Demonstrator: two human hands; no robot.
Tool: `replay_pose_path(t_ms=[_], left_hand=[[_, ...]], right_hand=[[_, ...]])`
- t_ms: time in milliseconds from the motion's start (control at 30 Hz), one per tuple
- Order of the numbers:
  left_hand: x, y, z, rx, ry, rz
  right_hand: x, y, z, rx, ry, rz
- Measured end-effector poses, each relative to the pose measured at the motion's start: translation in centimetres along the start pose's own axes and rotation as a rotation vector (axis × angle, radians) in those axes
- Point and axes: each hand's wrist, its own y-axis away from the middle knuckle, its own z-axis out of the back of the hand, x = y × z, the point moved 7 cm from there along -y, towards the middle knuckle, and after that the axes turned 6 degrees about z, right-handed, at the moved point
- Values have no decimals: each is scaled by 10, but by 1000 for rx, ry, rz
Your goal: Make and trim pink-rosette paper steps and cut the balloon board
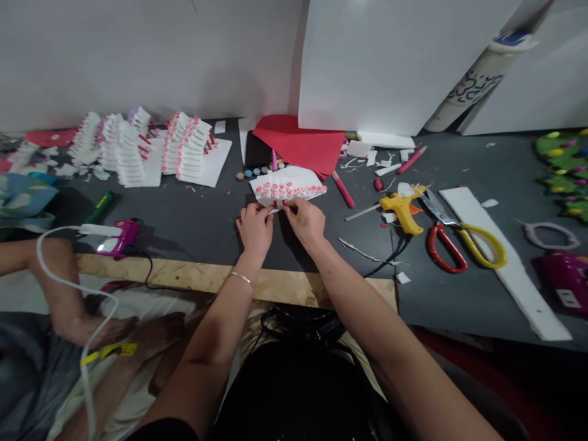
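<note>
A white craft piece (281, 177) with rows of small red-and-white swirls lies on the dark table in front of me. My left hand (256, 229) is closed at its near edge, thumb and fingertips on the lower left part. Beside it, my right hand (307, 222) pinches the same near edge, around narrow red strips (279, 203) that show between the two hands. The fingertips hide part of that edge. A red marker-like stick (343, 190) lies right of the piece, and a red sheet (301, 141) is behind it.
A yellow glue gun (402, 208), large scissors (452, 229) and a long white strip (505, 263) lie to the right. Similar white pieces (131, 153) stand at the back left. A purple power socket (118, 239) with cables sits near another person's arm (59, 282).
</note>
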Motion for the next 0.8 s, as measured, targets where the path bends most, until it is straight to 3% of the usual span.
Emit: replay_pose_path(t_ms=[267,467,633,700,800], left_hand=[[2,0,0,-23,4,0],[8,1,14,-148,192,2],[-1,10,26,-178,512,-154],[-7,13,26,-139,580,-223],[-12,15,23,-89,597,-300]], right_hand=[[-2,2,1,-10,-88,31],[-2,2,6,-3,-438,67],[9,2,5,144,-747,130],[12,3,4,208,-794,153],[12,2,11,187,-758,213]])
